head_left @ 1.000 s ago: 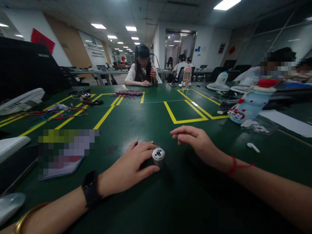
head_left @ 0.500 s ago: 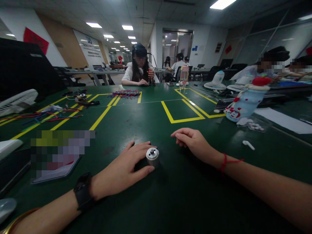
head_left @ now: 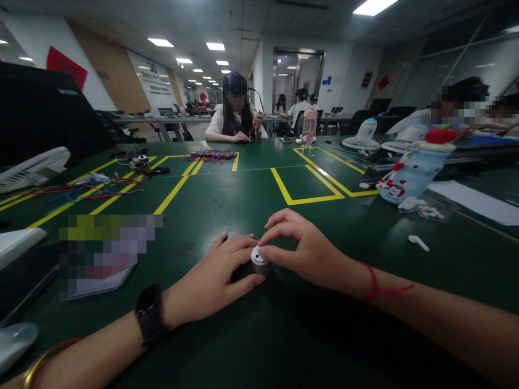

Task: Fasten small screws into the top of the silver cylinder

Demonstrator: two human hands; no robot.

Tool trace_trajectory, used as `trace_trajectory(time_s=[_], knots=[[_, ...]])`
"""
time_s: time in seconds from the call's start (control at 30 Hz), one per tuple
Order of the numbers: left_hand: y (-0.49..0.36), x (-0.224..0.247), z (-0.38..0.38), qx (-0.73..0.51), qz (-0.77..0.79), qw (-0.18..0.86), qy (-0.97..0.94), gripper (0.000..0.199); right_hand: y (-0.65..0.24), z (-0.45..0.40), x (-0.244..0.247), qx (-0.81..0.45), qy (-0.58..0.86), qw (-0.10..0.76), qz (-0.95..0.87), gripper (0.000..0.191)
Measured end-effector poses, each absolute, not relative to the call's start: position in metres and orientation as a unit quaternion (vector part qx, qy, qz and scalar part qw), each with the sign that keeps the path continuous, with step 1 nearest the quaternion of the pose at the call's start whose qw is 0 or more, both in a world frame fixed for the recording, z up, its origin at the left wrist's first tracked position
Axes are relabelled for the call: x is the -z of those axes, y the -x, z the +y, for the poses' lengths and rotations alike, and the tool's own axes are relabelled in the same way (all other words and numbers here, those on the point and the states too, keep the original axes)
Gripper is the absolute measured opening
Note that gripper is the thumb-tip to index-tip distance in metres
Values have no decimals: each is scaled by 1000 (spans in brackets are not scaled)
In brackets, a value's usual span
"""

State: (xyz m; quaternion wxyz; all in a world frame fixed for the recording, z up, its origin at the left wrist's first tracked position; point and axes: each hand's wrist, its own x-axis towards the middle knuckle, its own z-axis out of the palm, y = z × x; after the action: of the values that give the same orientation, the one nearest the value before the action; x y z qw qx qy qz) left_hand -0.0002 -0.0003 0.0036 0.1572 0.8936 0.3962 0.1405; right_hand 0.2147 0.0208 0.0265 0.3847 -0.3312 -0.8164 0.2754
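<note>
A small silver cylindrical motor [head_left: 260, 265] stands upright on the green table [head_left: 243, 340] in front of me. My left hand [head_left: 208, 283] lies low on the table and steadies the motor between thumb and index finger. From the right, my right hand [head_left: 310, 254] reaches over it, with thumb and index fingertips pinched at the middle of its top, where they cover the shaft. Whether a small separate part is between those fingertips, I cannot tell.
Left of me lie a phone-like slab [head_left: 101, 283], coloured wires [head_left: 87, 189] and a mouse [head_left: 16, 343]. A blue bottle [head_left: 417, 167], a small plastic bag [head_left: 432, 210] and a white earbud [head_left: 418, 242] are on the right. Across the table sits a person [head_left: 233, 116]. Yellow tape [head_left: 312, 200] marks the surface.
My right hand has come left from the bare table to the motor's top and pinched there. My left hand still holds the motor's side. The view has shifted slightly.
</note>
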Motion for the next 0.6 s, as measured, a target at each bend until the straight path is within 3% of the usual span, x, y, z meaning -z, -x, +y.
trace_trajectory(time_s=[0.17,0.4,0.6], knots=[[1,-5,-1,-136,400,162,-892,35,-225,25,-31,-299,346,406,-792,13],[4,-4,0,-129,398,167,-893,43,-259,32,-18,-284,304,193,-889,13],[6,-2,0,-112,402,167,-893,45,-258,31,-16,-278,300,186,-893,15]])
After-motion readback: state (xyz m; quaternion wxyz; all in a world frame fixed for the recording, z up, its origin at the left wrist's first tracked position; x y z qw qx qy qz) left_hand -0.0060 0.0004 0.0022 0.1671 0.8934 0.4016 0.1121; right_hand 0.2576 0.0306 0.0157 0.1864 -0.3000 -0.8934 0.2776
